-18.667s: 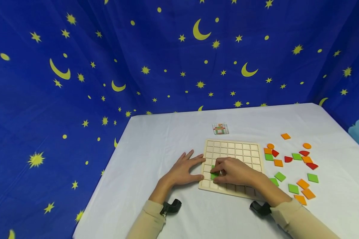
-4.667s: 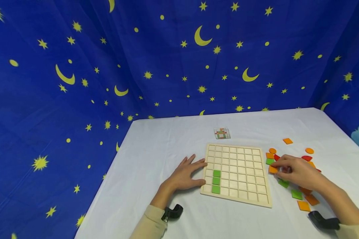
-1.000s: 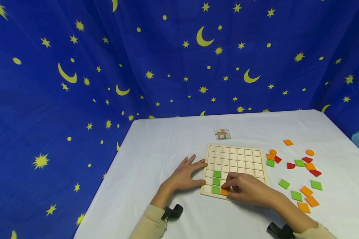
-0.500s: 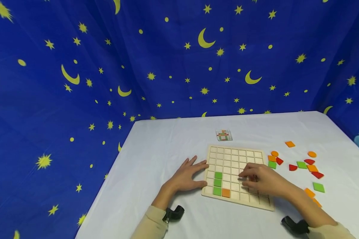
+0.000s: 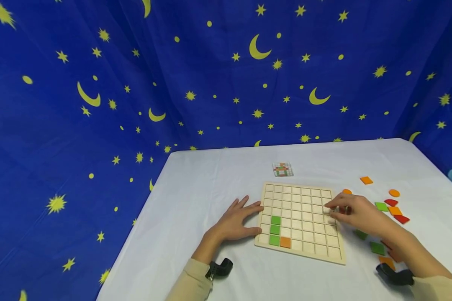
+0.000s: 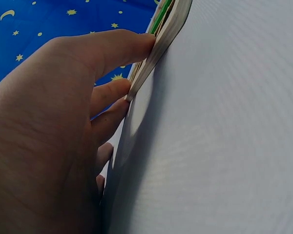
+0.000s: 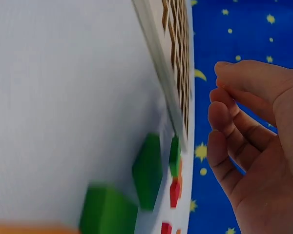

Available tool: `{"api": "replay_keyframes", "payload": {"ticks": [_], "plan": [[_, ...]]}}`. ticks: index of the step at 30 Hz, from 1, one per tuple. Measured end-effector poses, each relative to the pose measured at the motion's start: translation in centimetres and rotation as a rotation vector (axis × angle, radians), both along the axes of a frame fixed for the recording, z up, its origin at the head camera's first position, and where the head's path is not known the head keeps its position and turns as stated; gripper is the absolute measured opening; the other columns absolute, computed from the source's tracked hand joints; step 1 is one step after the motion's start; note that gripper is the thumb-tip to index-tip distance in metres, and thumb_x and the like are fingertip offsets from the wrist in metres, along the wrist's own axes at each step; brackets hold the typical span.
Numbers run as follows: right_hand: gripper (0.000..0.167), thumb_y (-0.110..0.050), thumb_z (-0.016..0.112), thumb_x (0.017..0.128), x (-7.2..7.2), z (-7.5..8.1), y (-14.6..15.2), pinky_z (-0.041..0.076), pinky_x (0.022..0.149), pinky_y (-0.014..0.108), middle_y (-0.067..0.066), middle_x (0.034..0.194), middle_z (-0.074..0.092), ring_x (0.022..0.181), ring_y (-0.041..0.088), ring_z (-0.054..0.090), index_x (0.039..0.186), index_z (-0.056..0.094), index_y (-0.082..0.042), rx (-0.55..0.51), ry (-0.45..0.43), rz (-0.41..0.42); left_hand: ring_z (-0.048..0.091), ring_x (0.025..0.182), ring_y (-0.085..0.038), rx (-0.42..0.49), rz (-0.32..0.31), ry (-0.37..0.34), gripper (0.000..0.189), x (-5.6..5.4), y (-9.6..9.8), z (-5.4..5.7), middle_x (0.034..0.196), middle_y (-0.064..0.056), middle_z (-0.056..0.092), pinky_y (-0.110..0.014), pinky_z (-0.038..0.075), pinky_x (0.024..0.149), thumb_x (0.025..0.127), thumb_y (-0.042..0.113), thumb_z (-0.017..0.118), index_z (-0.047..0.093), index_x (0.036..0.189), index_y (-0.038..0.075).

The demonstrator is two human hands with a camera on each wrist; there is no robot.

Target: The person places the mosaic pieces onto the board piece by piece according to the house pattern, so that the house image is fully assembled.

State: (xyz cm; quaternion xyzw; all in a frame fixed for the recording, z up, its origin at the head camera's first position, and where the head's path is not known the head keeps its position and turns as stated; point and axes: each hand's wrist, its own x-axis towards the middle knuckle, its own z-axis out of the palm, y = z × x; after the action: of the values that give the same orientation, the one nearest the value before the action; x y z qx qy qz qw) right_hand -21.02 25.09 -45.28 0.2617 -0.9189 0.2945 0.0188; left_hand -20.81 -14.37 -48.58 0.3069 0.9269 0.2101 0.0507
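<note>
A light wooden grid board lies on the white cloth. Three green square tiles fill a column in its lower left, and an orange square tile sits right of the bottom one. My left hand is spread at the board's left side; in the left wrist view its thumb and fingertips touch the board's edge. Above the board's right edge is my right hand, fingers loosely bent. Nothing shows between its thumb and fingers in the right wrist view.
Loose orange, green and red tiles are scattered right of the board, such as a green square, a red quarter-round and an orange disc; my right arm covers some. A small card with a coloured grid pattern lies behind the board.
Green tiles now form a column of three. My right hand has brought an orange tile from the right, left it beside the bottom green one, and moved back rightward. My left hand stays.
</note>
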Motion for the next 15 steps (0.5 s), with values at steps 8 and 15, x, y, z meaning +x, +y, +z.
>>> {"api": "replay_keyframes", "payload": {"ticks": [8,15], "plan": [[0.027,-0.020,0.074,0.085,-0.8,-0.1,2.6,0.045,0.054,0.022,0.002,0.106,0.062,0.069,0.011,0.050,0.111,0.073,-0.015,0.058,0.004,-0.096,0.009,0.145,-0.019,-0.003,0.001,0.000,0.069,0.0,0.0,0.0,0.152,0.017,0.030,-0.041,0.003,0.117,0.085,0.061,0.059,0.042,0.146,0.033],[0.030,-0.017,0.075,0.083,-1.7,0.0,4.3,0.046,0.056,0.025,0.002,0.100,0.063,0.076,0.015,0.054,0.112,0.072,-0.010,0.094,-0.001,-0.153,0.009,0.145,-0.019,-0.001,0.001,0.001,0.070,-0.1,0.0,0.0,0.152,0.017,0.030,-0.041,0.003,0.117,0.085,0.062,0.058,0.041,0.146,0.034]]}}
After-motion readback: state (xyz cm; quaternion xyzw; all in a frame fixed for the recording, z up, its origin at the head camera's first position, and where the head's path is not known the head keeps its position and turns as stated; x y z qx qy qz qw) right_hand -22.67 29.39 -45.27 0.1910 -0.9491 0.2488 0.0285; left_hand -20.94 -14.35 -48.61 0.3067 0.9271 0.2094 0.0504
